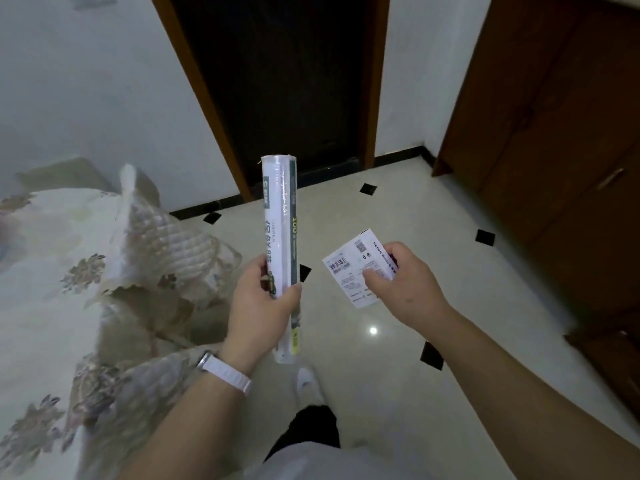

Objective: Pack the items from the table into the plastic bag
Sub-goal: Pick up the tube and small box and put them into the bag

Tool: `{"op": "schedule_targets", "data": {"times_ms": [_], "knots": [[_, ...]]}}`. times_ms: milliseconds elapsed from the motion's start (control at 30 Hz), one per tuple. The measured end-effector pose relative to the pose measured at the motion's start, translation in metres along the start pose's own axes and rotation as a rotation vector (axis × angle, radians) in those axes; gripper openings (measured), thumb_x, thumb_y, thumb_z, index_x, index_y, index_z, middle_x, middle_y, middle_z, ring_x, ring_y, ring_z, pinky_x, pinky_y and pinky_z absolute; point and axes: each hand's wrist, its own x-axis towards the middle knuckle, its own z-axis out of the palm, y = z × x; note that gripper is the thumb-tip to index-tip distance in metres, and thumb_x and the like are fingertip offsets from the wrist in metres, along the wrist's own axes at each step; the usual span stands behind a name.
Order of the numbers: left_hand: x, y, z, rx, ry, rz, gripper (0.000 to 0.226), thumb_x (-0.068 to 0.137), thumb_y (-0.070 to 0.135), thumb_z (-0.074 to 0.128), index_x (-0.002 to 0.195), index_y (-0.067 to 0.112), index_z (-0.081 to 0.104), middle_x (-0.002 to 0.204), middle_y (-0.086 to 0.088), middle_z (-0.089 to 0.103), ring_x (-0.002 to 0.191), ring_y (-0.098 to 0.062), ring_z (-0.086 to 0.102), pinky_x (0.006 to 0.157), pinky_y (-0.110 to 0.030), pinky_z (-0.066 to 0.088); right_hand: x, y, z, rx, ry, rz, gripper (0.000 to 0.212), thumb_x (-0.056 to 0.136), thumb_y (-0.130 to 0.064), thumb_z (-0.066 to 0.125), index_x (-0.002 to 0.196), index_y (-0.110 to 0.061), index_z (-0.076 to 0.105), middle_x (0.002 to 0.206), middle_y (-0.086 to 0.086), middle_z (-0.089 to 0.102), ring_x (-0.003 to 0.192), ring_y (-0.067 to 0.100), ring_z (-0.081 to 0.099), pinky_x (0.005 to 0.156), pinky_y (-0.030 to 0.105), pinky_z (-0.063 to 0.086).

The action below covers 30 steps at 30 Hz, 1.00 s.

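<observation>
Holding two items clear of the cloth-covered surface (41, 258) at the left of the frame, the person appears to be in the carrying step, with both things lifted and not yet bagged. A crumpled clear plastic bag (166, 244) lies on that surface at centre left, just beside the left hand; whether its mouth is open I cannot tell. The left hand (263, 306) has its fingers clenched around the lower part of a long wrapped roll (280, 237), held nearly upright at frame centre. The right hand (401, 278) pinches a small white box (353, 268) over the tiled floor (450, 306). Next, I judge, one item must swing left and enter the bag's mouth.
</observation>
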Motion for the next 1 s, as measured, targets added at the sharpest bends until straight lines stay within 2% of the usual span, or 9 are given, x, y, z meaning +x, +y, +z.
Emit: {"op": "schedule_targets", "data": {"times_ms": [100,167,233,300,367,533,667,800,1000], "knots": [[0.043,0.002,0.017,-0.039,-0.026,0.016,0.042,0.081,0.007,0.072,0.099,0.037,0.05,0.091,0.017,0.06,0.072,0.007,0.061,0.06,-0.007,0.047,0.042,0.001,-0.006,-0.033,0.033,0.015,0.017,0.086,-0.03,0.064,0.098,-0.025,0.054,0.088,-0.012,0.063,0.08,0.011,0.063,0.068,0.037,0.055],[0.075,0.003,0.025,-0.054,-0.051,0.027,0.044,0.082,0.008,0.072,0.109,0.031,0.047,0.095,0.02,0.056,0.078,0.001,0.06,0.059,-0.004,0.045,0.076,-0.004,-0.005,-0.051,0.036,0.019,0.017,0.087,-0.031,0.064,0.099,-0.025,0.053,0.09,-0.012,0.063,0.081,0.01,0.064,0.069,0.039,0.057],[0.113,0.0,0.03,-0.061,-0.066,0.037,0.047,0.083,0.009,0.072,0.115,0.03,0.044,0.098,0.024,0.051,0.083,0.005,0.058,0.058,-0.002,0.044,0.114,-0.012,-0.001,-0.067,0.038,0.01,0.016,0.088,-0.031,0.063,0.099,-0.024,0.053,0.091,-0.011,0.062,0.081,0.008,0.064,0.069,0.042,0.059],[0.158,-0.005,0.03,-0.072,-0.053,0.036,0.047,0.084,0.011,0.072,0.116,0.03,0.044,0.097,0.025,0.05,0.081,0.01,0.057,0.057,-0.004,0.045,0.153,-0.025,0.006,-0.09,0.03,-0.009,0.016,0.089,-0.032,0.062,0.099,-0.024,0.052,0.092,-0.011,0.062,0.081,0.008,0.064,0.068,0.042,0.06],[0.202,-0.007,0.027,-0.069,-0.04,0.013,0.048,0.083,0.015,0.072,0.119,0.031,0.045,0.097,0.023,0.052,0.081,0.004,0.058,0.058,-0.008,0.046,0.193,-0.043,0.01,-0.12,0.009,-0.023,0.017,0.089,-0.033,0.062,0.101,-0.026,0.052,0.095,-0.011,0.062,0.082,0.009,0.064,0.068,0.041,0.06],[0.3,-0.005,0.009,-0.094,-0.011,0.008,0.047,0.084,0.015,0.071,0.117,0.034,0.044,0.095,0.025,0.052,0.081,0.003,0.056,0.062,-0.01,0.042,0.287,-0.092,0.024,-0.174,0.001,-0.085,0.018,0.092,-0.034,0.062,0.104,-0.028,0.049,0.099,-0.014,0.059,0.082,0.008,0.064,0.063,0.026,0.06],[0.357,0.0,0.001,-0.092,0.017,0.015,0.046,0.084,0.015,0.071,0.116,0.034,0.044,0.095,0.025,0.053,0.079,0.008,0.057,0.064,-0.011,0.047,0.337,-0.113,0.039,-0.134,-0.027,-0.07,0.021,0.093,-0.034,0.062,0.108,-0.027,0.049,0.103,-0.013,0.058,0.086,0.012,0.065,0.062,0.022,0.059],[0.404,-0.008,-0.001,-0.092,0.019,-0.018,0.052,0.083,0.017,0.073,0.127,0.029,0.047,0.105,0.013,0.057,0.09,-0.004,0.06,0.071,-0.018,0.049,0.388,-0.117,0.054,-0.102,-0.067,-0.059,0.022,0.092,-0.034,0.063,0.107,-0.027,0.049,0.105,-0.012,0.06,0.089,0.011,0.065,0.066,0.026,0.06],[0.487,-0.021,0.004,-0.068,0.094,-0.078,0.048,0.083,0.014,0.072,0.12,0.032,0.046,0.1,0.024,0.054,0.083,0.004,0.059,0.058,-0.007,0.045,0.496,-0.124,0.079,-0.041,-0.117,-0.091,0.021,0.091,-0.033,0.064,0.107,-0.03,0.05,0.099,-0.017,0.06,0.087,0.005,0.064,0.064,0.02,0.056]]}}
